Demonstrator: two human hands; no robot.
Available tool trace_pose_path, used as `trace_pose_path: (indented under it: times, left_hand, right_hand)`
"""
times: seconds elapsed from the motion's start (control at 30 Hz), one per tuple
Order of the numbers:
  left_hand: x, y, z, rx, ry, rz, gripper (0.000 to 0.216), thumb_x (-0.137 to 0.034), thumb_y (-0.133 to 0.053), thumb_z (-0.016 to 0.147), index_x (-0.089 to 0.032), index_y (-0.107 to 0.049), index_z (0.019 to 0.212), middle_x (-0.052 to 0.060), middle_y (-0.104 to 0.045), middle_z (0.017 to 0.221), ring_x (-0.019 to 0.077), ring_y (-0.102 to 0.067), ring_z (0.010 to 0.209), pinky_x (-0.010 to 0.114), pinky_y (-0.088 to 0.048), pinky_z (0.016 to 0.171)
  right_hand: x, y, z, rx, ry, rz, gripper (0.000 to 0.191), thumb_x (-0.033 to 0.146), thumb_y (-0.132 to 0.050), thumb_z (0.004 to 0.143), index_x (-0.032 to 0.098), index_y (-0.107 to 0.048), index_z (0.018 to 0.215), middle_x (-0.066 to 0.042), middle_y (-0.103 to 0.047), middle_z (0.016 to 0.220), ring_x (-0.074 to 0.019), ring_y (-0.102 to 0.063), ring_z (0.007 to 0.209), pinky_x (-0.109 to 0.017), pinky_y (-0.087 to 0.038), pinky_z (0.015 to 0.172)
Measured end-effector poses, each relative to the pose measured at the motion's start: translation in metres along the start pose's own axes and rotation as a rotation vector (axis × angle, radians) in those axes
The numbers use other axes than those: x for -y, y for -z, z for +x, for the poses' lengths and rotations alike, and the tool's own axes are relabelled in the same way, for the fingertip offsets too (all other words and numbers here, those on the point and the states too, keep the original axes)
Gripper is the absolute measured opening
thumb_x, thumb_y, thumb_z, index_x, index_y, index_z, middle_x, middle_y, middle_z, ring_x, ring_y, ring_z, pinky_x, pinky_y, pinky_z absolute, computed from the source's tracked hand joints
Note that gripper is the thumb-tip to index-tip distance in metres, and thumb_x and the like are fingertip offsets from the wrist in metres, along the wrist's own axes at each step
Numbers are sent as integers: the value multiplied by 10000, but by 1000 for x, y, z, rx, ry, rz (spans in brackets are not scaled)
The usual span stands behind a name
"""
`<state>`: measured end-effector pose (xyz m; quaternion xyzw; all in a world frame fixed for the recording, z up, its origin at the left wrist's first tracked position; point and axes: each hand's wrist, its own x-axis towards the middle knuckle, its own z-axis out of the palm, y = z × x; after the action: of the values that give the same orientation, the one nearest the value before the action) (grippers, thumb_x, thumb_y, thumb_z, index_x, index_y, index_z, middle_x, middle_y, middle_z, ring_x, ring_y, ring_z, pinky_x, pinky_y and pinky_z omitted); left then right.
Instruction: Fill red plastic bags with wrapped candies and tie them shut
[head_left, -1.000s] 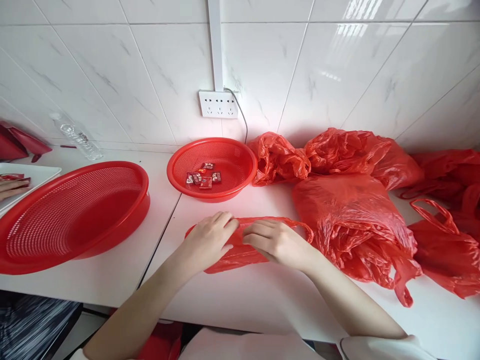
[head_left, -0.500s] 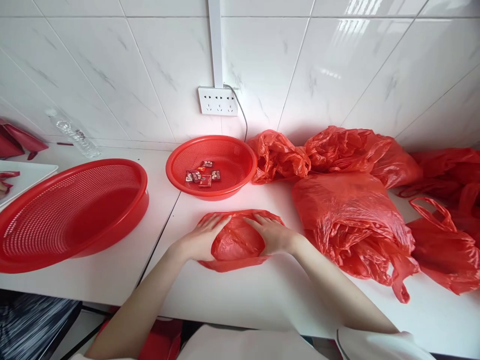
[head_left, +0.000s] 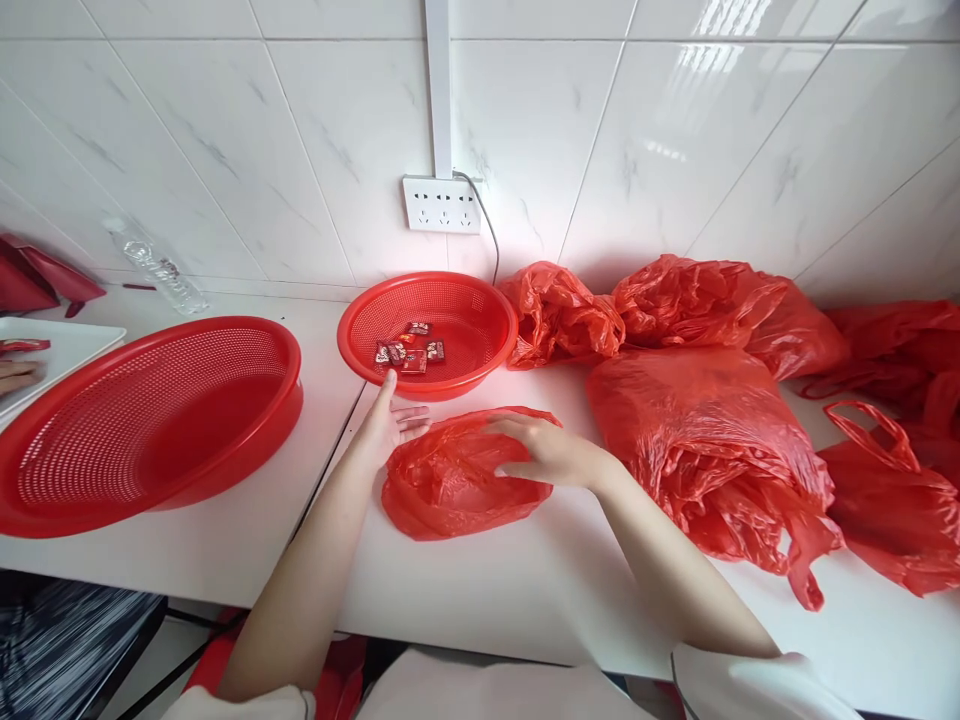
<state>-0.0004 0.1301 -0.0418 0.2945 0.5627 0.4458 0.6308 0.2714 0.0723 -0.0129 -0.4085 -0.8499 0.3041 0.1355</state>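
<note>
On the white table in front of me a red plastic bag (head_left: 450, 495) lies with its mouth spread wide. My left hand (head_left: 388, 425) is at the bag's left edge, palm turned inward and fingers apart, holding nothing. Over the bag's right side hovers my right hand (head_left: 536, 448), fingers spread and slightly curved; I cannot tell whether its fingertips touch the plastic. Just behind the bag stands a round red basket (head_left: 491, 370) with several small wrapped packets (head_left: 412, 358) at its bottom.
A large red basket (head_left: 281, 390) stands at left. Full red plastic bags (head_left: 697, 430) crowd the right side. At far left, another person's hand (head_left: 19, 375) is over a white tray (head_left: 79, 345). A clear bottle (head_left: 169, 275) lies by the wall, below a socket panel (head_left: 442, 205).
My left hand has come out of the bag, moving up and left with its thumb raised. My right hand has lifted from the bag's inner side. The bag's opening has sagged and shifted slightly left.
</note>
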Motion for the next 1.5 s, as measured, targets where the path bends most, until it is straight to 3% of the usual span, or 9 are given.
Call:
trace_pose_path:
  times: [0.17, 0.3, 0.53, 0.8, 0.93, 1.03, 1.13, 1.37, 1.5]
  left_hand:
    - [-11, -14, 9, 179, -14, -234, 406, -368, -613, 791, -116, -569, 1106, 141, -702, 995, 251, -704, 889, 344, -580, 795]
    - [2, -12, 10, 121, -61, -286, 214, -161, -523, 722, -128, -598, 920, 67, -706, 867, 170, -680, 777, 290, -587, 735]
    - [21, -8, -2, 119, -58, -279, 123, -206, -533, 681, -142, -596, 764, 56, -700, 812, 206, -682, 805, 361, -567, 794]
    - [27, -11, -7, 229, -168, -235, 220, -195, -587, 682, -128, -656, 879, 67, -719, 870, 287, -669, 959, 443, -538, 856]
    - [30, -15, -13, 235, -150, -193, 190, -193, -608, 667, -144, -650, 845, 49, -715, 869, 286, -663, 980, 419, -535, 849]
    - [33, -19, -18, 299, -130, -208, 206, -185, -606, 679, -148, -659, 875, 50, -717, 895, 284, -655, 1001, 403, -527, 853]
    - [36, -20, -18, 270, -132, -244, 171, -184, -627, 660, -152, -659, 825, 47, -717, 862, 293, -657, 988, 400, -526, 841]
    - [37, -18, -10, 228, -118, -309, 266, -189, -640, 623, -137, -676, 882, 63, -721, 848, 319, -663, 981, 433, -522, 840]
    - [34, -16, -10, 216, -127, -326, 301, -180, -647, 627, -140, -684, 923, 60, -725, 858, 320, -663, 992, 444, -516, 859]
  right_hand:
    - [44, 28, 6, -159, 147, 28, 389, 307, -570, 904, 240, -554, 1287, -46, -628, 1275, -210, -605, 1132, -344, -472, 974]
    - [58, 37, 10, -194, 208, 42, 372, 255, -559, 915, 242, -554, 1287, -27, -650, 1246, -186, -626, 1101, -308, -479, 953]
    - [38, 31, 18, -150, 147, 7, 362, 240, -562, 914, 234, -565, 1276, -59, -677, 1172, -206, -641, 1051, -335, -486, 922]
    - [12, 20, 32, -222, 29, -80, 306, 250, -517, 934, 189, -570, 1229, -111, -649, 1171, -214, -629, 1059, -364, -494, 919]
    - [1, 1, 49, -335, 29, -194, 460, 370, -510, 942, 170, -477, 1354, -162, -473, 1423, -252, -461, 1310, -447, -367, 1090]
    - [-5, -15, 58, -311, -26, -303, 701, 534, -475, 923, 111, -338, 1465, -212, -334, 1518, -318, -301, 1417, -521, -259, 1140]
    - [-7, -24, 60, -230, -78, -332, 773, 585, -384, 939, 98, -222, 1517, -231, -285, 1536, -342, -350, 1387, -515, -314, 1099]
    - [5, -14, 51, -220, -3, -344, 657, 614, -433, 909, 139, -499, 1358, -165, -595, 1241, -305, -539, 1140, -462, -415, 985]
    - [9, -14, 53, -253, 5, -337, 519, 544, -408, 950, 161, -574, 1259, -140, -619, 1162, -268, -557, 1095, -428, -438, 954]
